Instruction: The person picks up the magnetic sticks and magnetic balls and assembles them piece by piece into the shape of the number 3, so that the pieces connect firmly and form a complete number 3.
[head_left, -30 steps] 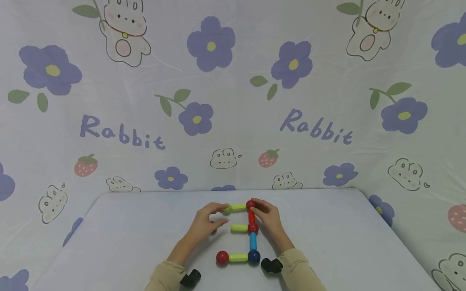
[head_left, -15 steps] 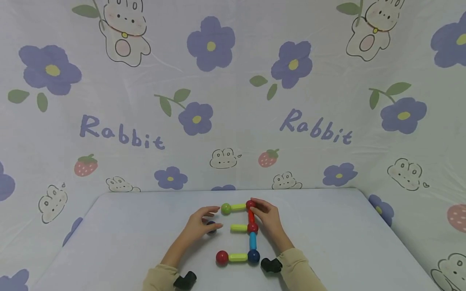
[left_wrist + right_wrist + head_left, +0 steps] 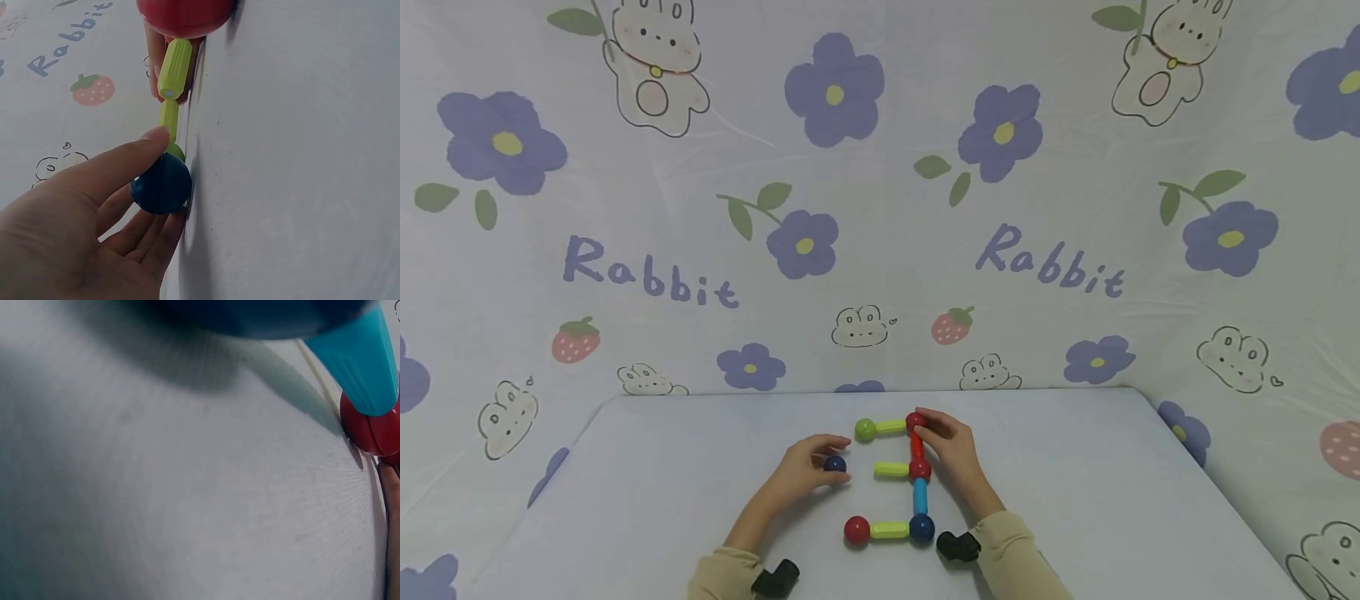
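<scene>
Magnetic sticks and balls form an E-like outline on the white table. My left hand (image 3: 797, 473) curls round a loose dark blue ball (image 3: 835, 465), thumb and fingers on either side of it. In the left wrist view this blue ball (image 3: 161, 184) sits between the thumb and the curved fingers. Just beyond lies a green ball (image 3: 865, 430) on the far yellow-green stick (image 3: 891, 427). My right hand (image 3: 951, 446) pinches the far red ball (image 3: 915, 421), where that stick meets a red stick (image 3: 917, 447). The middle yellow-green stick (image 3: 891, 470) has a bare left end.
A middle red ball (image 3: 920, 470), a light blue stick (image 3: 921, 497) and a corner blue ball (image 3: 922, 529) continue the upright. A near stick (image 3: 890, 530) ends in another red ball (image 3: 857, 531). A rabbit-print cloth (image 3: 887, 250) hangs behind the table.
My left hand has drawn back left from the green ball, uncovering it. The loose blue ball now shows between thumb and fingers, having been mostly hidden. My right hand stays put.
</scene>
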`<state>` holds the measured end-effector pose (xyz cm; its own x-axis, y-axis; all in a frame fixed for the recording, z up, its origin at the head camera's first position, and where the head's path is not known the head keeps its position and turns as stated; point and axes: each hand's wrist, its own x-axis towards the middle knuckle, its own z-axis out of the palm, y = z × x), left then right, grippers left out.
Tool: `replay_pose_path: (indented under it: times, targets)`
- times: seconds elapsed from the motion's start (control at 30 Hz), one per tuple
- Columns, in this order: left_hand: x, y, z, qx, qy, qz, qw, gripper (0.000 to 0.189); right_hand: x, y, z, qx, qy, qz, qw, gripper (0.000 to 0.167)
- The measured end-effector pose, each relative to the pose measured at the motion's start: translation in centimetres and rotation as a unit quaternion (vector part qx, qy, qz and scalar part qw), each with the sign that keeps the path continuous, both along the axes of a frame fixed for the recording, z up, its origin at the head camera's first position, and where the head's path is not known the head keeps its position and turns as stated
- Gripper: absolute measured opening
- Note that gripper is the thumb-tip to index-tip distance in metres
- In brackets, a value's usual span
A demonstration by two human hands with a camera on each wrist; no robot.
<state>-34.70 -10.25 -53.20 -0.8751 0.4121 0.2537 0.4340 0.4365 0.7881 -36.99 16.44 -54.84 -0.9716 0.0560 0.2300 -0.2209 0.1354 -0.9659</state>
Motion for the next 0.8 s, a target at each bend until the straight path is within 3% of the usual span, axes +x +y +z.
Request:
replay_pose_path:
  times: [0.53,0.8]
  targets:
    - [-0.09,-0.39,-0.33,-0.004,0.0,-0.015,0.9999,0.042,0.01,0.0,-0.19,0.003,0.003,-0.002,1.0,0.033]
    - [-0.13,0.07,-0.37,0.022,-0.001,-0.024,0.9995,0.032,-0.02,-0.1,-0.26,0.01,0.001,-0.008,0.9999,0.033]
